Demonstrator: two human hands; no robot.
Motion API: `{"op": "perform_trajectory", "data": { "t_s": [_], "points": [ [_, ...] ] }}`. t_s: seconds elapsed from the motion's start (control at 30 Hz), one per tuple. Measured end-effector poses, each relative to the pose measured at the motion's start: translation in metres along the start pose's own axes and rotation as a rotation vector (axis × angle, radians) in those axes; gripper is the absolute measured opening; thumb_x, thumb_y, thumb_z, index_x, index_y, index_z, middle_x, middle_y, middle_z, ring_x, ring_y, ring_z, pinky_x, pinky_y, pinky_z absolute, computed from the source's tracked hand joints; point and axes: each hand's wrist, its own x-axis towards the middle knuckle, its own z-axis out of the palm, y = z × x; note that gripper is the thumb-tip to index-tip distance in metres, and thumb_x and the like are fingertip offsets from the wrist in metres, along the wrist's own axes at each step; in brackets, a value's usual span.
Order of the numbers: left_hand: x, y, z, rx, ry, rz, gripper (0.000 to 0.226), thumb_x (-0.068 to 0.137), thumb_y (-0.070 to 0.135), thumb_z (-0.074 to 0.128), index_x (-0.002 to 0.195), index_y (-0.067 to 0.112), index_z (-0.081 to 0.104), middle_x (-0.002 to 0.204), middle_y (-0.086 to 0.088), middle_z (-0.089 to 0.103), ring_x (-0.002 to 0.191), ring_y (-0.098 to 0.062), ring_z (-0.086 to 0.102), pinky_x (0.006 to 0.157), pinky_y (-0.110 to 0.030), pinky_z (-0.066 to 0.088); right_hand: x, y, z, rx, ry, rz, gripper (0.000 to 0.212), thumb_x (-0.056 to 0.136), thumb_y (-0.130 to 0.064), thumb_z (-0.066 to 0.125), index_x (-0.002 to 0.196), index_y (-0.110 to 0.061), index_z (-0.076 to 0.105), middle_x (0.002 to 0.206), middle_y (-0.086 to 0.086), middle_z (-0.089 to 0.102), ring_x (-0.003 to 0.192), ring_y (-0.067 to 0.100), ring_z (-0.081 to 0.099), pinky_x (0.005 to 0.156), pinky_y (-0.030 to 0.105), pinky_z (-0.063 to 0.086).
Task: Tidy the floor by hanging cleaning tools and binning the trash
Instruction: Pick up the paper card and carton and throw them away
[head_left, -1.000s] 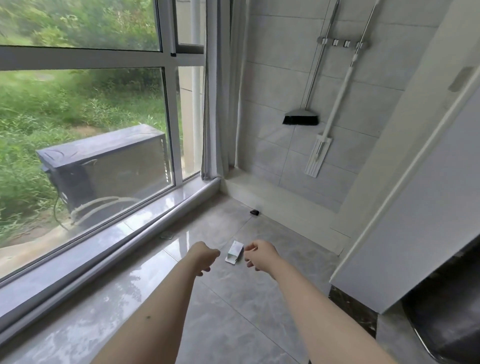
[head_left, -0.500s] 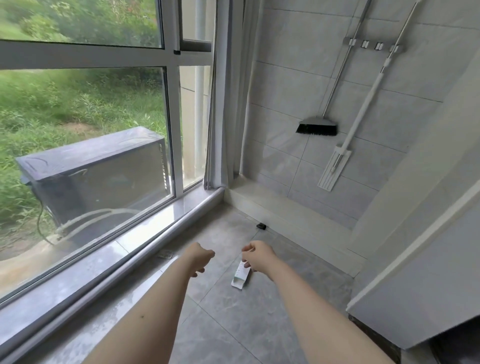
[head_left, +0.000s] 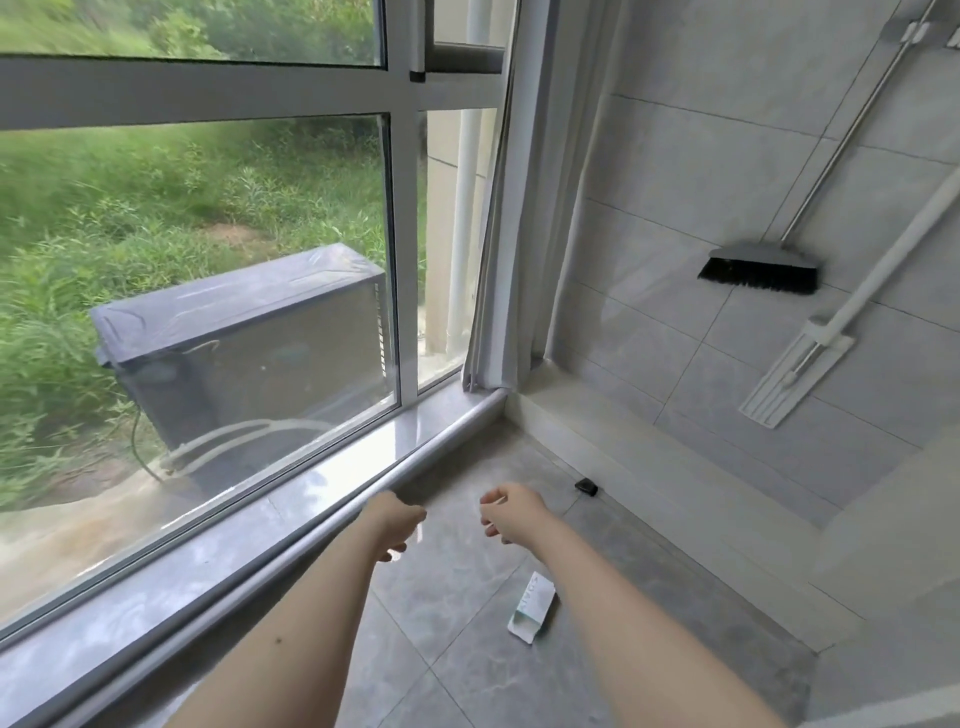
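White-and-green paper wrapper (head_left: 532, 614) lies flat on the grey tiled floor (head_left: 467, 675) at lower centre, just below your right forearm. Your left hand (head_left: 394, 522) and right hand (head_left: 511, 512) hover mid-frame, loosely curled and empty. At right, the black-bristled broom (head_left: 759, 266) and white flat mop (head_left: 795, 371) hang on the wall.

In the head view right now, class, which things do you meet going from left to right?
Outdoor unit → curtain → small black object → broom head → flat mop head.
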Motion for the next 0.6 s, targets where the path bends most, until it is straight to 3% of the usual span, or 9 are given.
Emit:
{"op": "perform_trajectory", "data": {
  "t_s": [0.13,0.23,0.37,0.6],
  "points": [
    [0.049,0.009,-0.017,-0.059,0.017,-0.045,0.024,0.089,0.020,0.049,0.101,0.003,0.061,0.085,-0.014,0.061,0.053,-0.020,0.052,0.058,-0.023,0.042,0.056,-0.021,0.002,-0.013,-0.039,0.000,0.014,0.089,-0.007,0.047,0.097,-0.009,0.059,0.097,0.014,0.061,0.077,0.021,0.058,0.052,0.017,0.042],
    [0.082,0.004,-0.032,-0.067,0.044,-0.086,0.018,0.088,0.021,0.052,0.089,0.005,0.059,0.079,-0.013,0.058,0.050,-0.018,0.051,0.057,-0.024,0.041,0.092,-0.033,0.014,-0.018,-0.078,0.011,0.010,0.090,-0.007,0.047,0.091,-0.012,0.055,0.094,0.011,0.059,0.075,0.021,0.058,0.050,0.016,0.040],
    [0.132,-0.009,-0.052,-0.086,0.050,-0.145,0.019,0.088,0.024,0.055,0.091,0.005,0.054,0.079,-0.009,0.056,0.055,-0.017,0.056,0.052,-0.022,0.041,0.141,-0.049,0.039,-0.045,-0.132,0.033,0.010,0.090,-0.008,0.046,0.087,-0.013,0.054,0.095,0.011,0.058,0.062,0.014,0.056,0.050,0.018,0.041],
    [0.233,-0.030,-0.094,-0.077,0.022,-0.171,0.012,0.085,0.019,0.056,0.083,0.007,0.054,0.083,-0.012,0.057,0.065,-0.026,0.057,0.052,-0.021,0.039,0.238,-0.090,0.095,-0.090,-0.170,0.056,0.012,0.089,-0.009,0.045,0.089,-0.015,0.055,0.088,0.011,0.059,0.075,0.023,0.058,0.053,0.021,0.041]
  ]
}}
